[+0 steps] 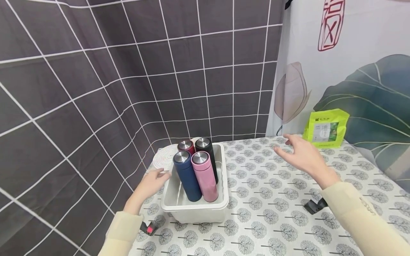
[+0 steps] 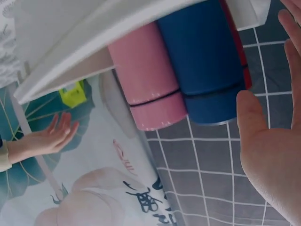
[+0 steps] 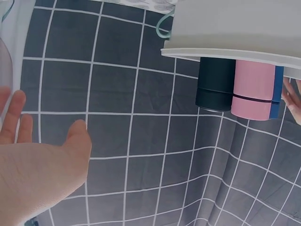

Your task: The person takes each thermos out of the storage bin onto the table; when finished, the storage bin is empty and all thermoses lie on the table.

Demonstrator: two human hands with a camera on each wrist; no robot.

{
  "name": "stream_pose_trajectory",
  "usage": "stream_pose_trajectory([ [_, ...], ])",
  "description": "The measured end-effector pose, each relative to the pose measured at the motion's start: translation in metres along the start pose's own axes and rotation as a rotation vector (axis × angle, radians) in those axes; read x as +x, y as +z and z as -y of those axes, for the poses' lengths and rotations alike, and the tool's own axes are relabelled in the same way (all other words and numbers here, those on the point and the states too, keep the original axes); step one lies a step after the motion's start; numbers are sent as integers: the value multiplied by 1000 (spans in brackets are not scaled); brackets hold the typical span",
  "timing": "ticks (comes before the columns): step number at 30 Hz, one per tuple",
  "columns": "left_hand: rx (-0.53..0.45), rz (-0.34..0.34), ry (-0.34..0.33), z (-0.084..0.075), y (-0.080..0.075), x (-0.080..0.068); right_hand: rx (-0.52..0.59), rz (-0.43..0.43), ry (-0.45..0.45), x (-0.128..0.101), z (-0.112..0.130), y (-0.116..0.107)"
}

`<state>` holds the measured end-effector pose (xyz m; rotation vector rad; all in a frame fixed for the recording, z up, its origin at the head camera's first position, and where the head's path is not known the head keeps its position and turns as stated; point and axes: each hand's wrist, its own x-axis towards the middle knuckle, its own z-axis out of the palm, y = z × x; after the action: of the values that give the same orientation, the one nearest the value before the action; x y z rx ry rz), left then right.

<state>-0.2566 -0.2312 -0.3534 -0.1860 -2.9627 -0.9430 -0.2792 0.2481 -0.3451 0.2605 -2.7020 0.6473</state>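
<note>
A white plastic bin stands on the patterned tablecloth and holds several upright flasks: navy, pink, red and black, all with steel caps. My left hand lies at the bin's left rim with its fingers straight and holds nothing; I cannot tell whether it touches the rim. The left wrist view shows that open palm beside the navy flask and pink flask. My right hand hovers open above the table, right of the bin.
A green pouch stands at the back right against a leaf-print curtain. A round woven mat lies behind the bin. Two black clips lie on the tablecloth. Grey tiled cloth walls the left and back.
</note>
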Motion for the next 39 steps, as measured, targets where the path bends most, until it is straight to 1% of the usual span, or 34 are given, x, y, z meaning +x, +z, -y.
stream_pose_trajectory([
  [2,-6,-5,-5,3,8,1,8,17,-2,-1,-2,0],
  [4,-5,1,7,4,21,5,6,26,6,-8,-8,-5],
  [6,-10,36,29,0,36,10,0,29,22,-19,-18,-13],
  [8,-11,67,68,-6,52,16,-14,24,47,-32,-30,-23],
  [10,-33,97,87,-12,64,20,-26,18,70,-43,-41,-31],
  [12,-57,107,98,-17,71,21,-29,24,85,-48,-48,-35],
  [15,-100,119,81,-22,77,20,-34,33,97,-51,-53,-37],
  [19,-143,110,50,-20,80,15,-29,53,91,-47,-51,-32],
  [22,-181,82,45,-13,79,11,-12,64,66,-41,-45,-25],
  [23,-195,73,51,-11,78,9,-6,63,57,-39,-43,-22],
  [26,-221,45,40,-5,76,2,16,56,39,-34,-38,-13],
  [30,-211,-1,17,1,74,-8,44,46,17,-28,-31,-2],
  [33,-197,-30,9,7,69,-15,68,46,-1,-21,-23,7],
  [39,-170,-88,3,17,56,-28,134,81,-24,-4,-4,26],
])
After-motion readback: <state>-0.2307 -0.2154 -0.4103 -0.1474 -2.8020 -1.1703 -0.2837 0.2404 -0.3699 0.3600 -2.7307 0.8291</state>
